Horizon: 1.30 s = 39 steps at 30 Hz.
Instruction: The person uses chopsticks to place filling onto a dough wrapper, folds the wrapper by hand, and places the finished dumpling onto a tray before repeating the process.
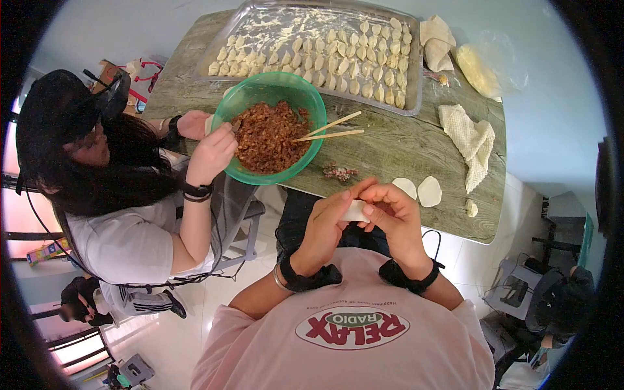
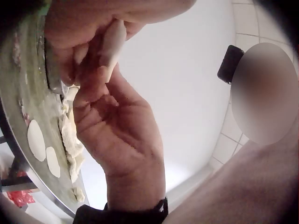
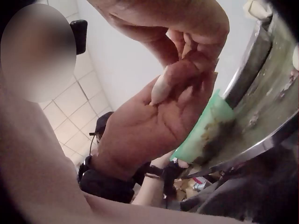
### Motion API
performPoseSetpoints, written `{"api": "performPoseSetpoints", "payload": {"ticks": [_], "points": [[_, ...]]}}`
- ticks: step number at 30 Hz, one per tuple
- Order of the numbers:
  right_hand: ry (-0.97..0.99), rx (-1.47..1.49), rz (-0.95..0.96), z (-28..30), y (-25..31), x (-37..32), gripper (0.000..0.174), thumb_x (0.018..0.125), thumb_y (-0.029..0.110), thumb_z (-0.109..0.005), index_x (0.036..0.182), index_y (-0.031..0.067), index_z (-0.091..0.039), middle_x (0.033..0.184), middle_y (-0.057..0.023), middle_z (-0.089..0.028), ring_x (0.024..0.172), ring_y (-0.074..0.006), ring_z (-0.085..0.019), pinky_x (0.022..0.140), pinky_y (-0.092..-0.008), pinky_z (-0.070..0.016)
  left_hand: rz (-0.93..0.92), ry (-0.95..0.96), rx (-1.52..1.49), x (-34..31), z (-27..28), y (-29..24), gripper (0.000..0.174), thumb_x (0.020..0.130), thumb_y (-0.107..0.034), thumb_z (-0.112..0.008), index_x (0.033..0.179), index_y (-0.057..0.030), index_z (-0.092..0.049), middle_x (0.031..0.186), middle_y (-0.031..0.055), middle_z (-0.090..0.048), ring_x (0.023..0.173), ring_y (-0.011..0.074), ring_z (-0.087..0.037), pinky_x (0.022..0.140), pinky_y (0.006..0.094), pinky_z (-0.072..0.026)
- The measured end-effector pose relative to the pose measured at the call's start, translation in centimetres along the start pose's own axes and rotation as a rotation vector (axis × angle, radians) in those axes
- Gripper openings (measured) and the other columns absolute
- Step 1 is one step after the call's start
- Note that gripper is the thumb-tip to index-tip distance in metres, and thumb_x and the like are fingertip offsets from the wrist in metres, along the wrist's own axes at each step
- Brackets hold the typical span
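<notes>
A folded white dough piece (image 1: 355,212) is held between both hands in front of the shirt. My left hand (image 1: 327,224) pinches its left end, and my right hand (image 1: 398,224) grips the other end with thumb and curled fingers. In the left wrist view the pale dough (image 2: 113,42) shows beneath the upper hand, with my right hand (image 2: 121,126) below. From the right wrist, the dough (image 3: 161,87) appears smooth and closed against the fingers of my left hand (image 3: 149,121). Its filling, if any, is hidden.
Flat dough rounds (image 1: 429,192) and a cloth (image 1: 469,143) lie to the right. A green bowl (image 1: 316,153) of meat filling with chopsticks (image 1: 335,134) stands left. Behind is a metal tray (image 1: 416,84) of dumplings. Another person (image 1: 130,240) sits at left, hands at the bowl.
</notes>
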State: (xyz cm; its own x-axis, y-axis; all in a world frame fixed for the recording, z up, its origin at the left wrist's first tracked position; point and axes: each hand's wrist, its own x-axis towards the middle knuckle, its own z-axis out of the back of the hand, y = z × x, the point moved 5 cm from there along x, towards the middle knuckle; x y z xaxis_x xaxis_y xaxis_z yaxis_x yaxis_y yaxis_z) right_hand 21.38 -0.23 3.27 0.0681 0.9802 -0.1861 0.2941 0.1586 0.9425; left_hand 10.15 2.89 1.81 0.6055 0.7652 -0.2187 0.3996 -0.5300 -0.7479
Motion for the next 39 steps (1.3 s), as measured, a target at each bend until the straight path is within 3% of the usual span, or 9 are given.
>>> {"api": "performPoseSetpoints", "payload": {"ticks": [10, 13, 15, 19, 21, 31, 34, 36, 39], "points": [[-0.148, -0.156, 0.172, 1.1, -0.6, 0.6, 0.02, 0.083, 0.007, -0.063, 0.101, 0.0005, -0.055, 0.085, -0.0043, -0.063, 0.067, -0.007, -0.055, 0.056, -0.0192, -0.0444, 0.156, -0.177, 0.161, -0.2, 1.7, 0.9, 0.048, 0.096, -0.038, -0.034, 0.118, 0.0012, -0.052, 0.101, 0.011, -0.063, 0.085, 0.0181, -0.063, 0.076, 0.0271, -0.0484], [-0.245, -0.084, 0.241, 0.2, 0.8, 0.7, 0.02, 0.086, 0.014, -0.06, 0.099, -0.0011, -0.057, 0.083, -0.0025, -0.06, 0.067, -0.0071, -0.052, 0.055, -0.018, -0.0436, 0.213, -0.198, -0.184, 0.7, 2.5, 1.6, 0.052, 0.096, -0.042, -0.029, 0.118, -0.0003, -0.051, 0.1, 0.013, -0.064, 0.083, 0.021, -0.064, 0.068, 0.0276, -0.0497], [-0.25, 0.426, -0.017, -1.2, 0.4, 1.0, 0.028, 0.089, 0.025, -0.057, 0.101, 0.0003, -0.058, 0.079, -0.0009, -0.059, 0.06, -0.0038, -0.049, 0.05, -0.0163, -0.0388, 0.184, -0.003, -0.6, 1.3, 0.7, 1.3, 0.053, 0.097, -0.044, -0.024, 0.116, -0.0015, -0.05, 0.098, 0.0137, -0.064, 0.08, 0.0223, -0.064, 0.064, 0.0281, -0.0496], [0.022, 0.647, -0.202, -1.2, -1.3, 1.4, 0.035, 0.089, 0.033, -0.054, 0.103, 0.0014, -0.058, 0.072, 0.0016, -0.057, 0.051, 0.0, -0.042, 0.043, -0.0153, -0.0314, 0.196, 0.095, -0.573, 1.8, -0.8, 2.7, 0.047, 0.097, -0.04, -0.027, 0.111, -0.0026, -0.051, 0.094, 0.0136, -0.064, 0.073, 0.0221, -0.065, 0.058, 0.0272, -0.0497], [-0.003, 0.542, -0.233, -1.1, -1.5, 1.7, 0.051, 0.093, 0.043, -0.039, 0.114, -0.0023, -0.051, 0.101, -0.0154, -0.061, 0.051, -0.0046, -0.048, 0.042, -0.013, -0.032, 0.203, -0.058, -0.426, 1.7, -0.5, 2.7, 0.046, 0.096, -0.043, -0.03, 0.104, -0.0049, -0.054, 0.09, 0.0113, -0.064, 0.064, 0.021, -0.063, 0.059, 0.0287, -0.0496], [-0.027, 0.446, -0.225, 0.0, -3.1, 1.7, 0.051, 0.089, 0.043, -0.047, 0.107, -0.0048, -0.055, 0.099, -0.0228, -0.063, 0.059, -0.0073, -0.056, 0.042, -0.0124, -0.0354, 0.092, -0.095, -0.368, 1.8, -1.6, 2.2, 0.033, 0.097, -0.031, -0.034, 0.106, -0.0031, -0.049, 0.083, 0.0126, -0.062, 0.063, 0.0202, -0.063, 0.047, 0.0227, -0.0464], [-0.094, 0.463, -0.188, -0.3, -2.0, 1.6, 0.035, 0.086, 0.032, -0.056, 0.091, -0.0012, -0.063, 0.064, -0.0021, -0.058, 0.04, -0.0019, -0.04, 0.034, -0.0175, -0.0268, 0.058, -0.136, -0.31, 1.9, -1.9, 2.3, 0.033, 0.097, -0.03, -0.033, 0.104, -0.0025, -0.051, 0.083, 0.0114, -0.061, 0.057, 0.017, -0.06, 0.044, 0.0227, -0.0439], [-0.152, 0.336, -0.138, -0.3, -1.2, 1.6, 0.043, 0.086, 0.034, -0.051, 0.096, -0.0073, -0.059, 0.09, -0.0228, -0.065, 0.07, -0.0177, -0.064, 0.051, -0.0181, -0.0474, -0.015, -0.11, -0.187, 2.0, -2.5, 1.6, 0.032, 0.097, -0.027, -0.034, 0.101, -0.0012, -0.054, 0.086, 0.0098, -0.061, 0.052, 0.013, -0.055, 0.042, 0.0218, -0.0409], [-0.141, 0.354, -0.067, 0.0, -1.6, 1.7, 0.039, 0.084, 0.03, -0.051, 0.093, -0.0076, -0.06, 0.088, -0.0225, -0.065, 0.067, -0.0173, -0.063, 0.051, -0.0195, -0.0481, -0.044, -0.132, -0.015, 1.8, -3.4, 0.4, 0.035, 0.093, -0.026, -0.038, 0.093, 0.0024, -0.059, 0.081, 0.0116, -0.064, 0.057, 0.0099, -0.057, 0.047, 0.0204, -0.0418]]}}
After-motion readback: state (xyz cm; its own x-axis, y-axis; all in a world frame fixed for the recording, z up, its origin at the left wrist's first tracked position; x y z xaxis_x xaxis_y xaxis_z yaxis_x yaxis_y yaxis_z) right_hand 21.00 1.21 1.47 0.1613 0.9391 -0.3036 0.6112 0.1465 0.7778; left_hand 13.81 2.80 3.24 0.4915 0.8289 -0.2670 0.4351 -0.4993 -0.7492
